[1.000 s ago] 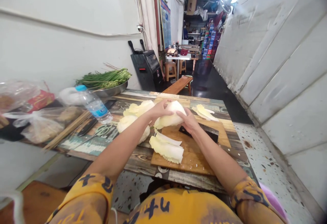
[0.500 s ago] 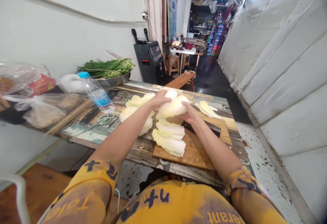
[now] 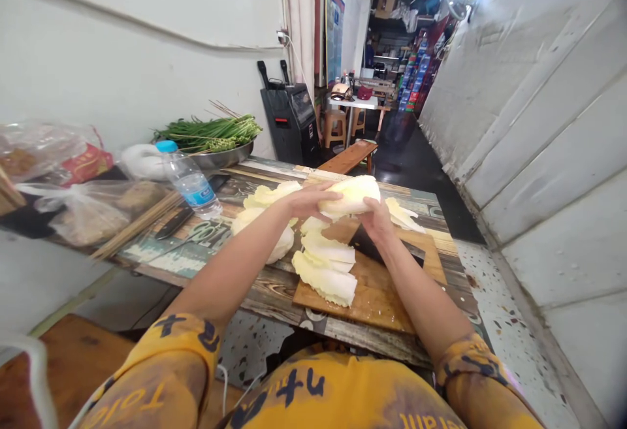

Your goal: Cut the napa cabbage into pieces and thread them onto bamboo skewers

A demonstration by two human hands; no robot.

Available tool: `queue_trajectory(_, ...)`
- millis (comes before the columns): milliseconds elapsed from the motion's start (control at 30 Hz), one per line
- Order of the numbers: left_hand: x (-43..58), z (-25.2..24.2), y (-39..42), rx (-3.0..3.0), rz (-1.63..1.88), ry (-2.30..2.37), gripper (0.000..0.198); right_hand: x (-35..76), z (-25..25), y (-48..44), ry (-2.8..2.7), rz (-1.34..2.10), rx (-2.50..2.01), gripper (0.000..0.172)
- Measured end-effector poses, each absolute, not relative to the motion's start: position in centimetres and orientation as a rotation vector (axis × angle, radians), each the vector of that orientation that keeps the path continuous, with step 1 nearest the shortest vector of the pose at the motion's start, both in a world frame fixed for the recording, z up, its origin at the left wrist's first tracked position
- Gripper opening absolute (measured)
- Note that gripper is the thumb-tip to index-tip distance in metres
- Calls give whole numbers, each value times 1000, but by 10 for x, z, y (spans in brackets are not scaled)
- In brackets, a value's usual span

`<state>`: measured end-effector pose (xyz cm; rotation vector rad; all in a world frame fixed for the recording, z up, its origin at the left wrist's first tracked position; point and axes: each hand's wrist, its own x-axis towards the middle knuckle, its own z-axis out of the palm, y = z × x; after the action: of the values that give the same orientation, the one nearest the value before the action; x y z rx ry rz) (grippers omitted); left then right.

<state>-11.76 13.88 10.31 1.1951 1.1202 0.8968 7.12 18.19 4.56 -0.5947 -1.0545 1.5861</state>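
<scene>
Above the far part of a wooden cutting board (image 3: 377, 292) I hold a pale napa cabbage (image 3: 355, 194) in both hands. My left hand (image 3: 313, 200) is closed on its left end, and my right hand (image 3: 377, 220) grips its right end from below. Loose cabbage leaves (image 3: 327, 275) lie on the board's left side. A dark, broad blade (image 3: 409, 251) rests on the board, partly hidden behind my right forearm. More cabbage (image 3: 269, 226) sits left of the board, partly covered by my left arm, and a few torn leaves (image 3: 404, 213) lie beyond the right hand.
A water bottle (image 3: 193, 184), a black-handled knife (image 3: 174, 223) and wooden skewers (image 3: 140, 223) lie to the left. Behind them stand a metal bowl (image 3: 220, 157) of green vegetables (image 3: 210, 134) and plastic bags (image 3: 88, 210). A bench (image 3: 350, 157) and black speaker (image 3: 291, 122) are past the table.
Both hands have moved a little to the right with the cabbage. It has turned, now showing one broad pale side. The leaves on the board look unmoved.
</scene>
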Motion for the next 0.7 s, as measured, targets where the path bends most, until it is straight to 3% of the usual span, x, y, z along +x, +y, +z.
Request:
queue_trajectory(267,-95,95,125,994,1302,1018,62,68,61,181,-1207,1443,-597,84)
queue_trajectory(500,-85,68,122,725,1491,943,53,64,55,175,-1170,1466,-646,80)
queue_trajectory(700,-92,65,107,1054,1415,1195,65,62,50,165,-1222,1453,-627,74)
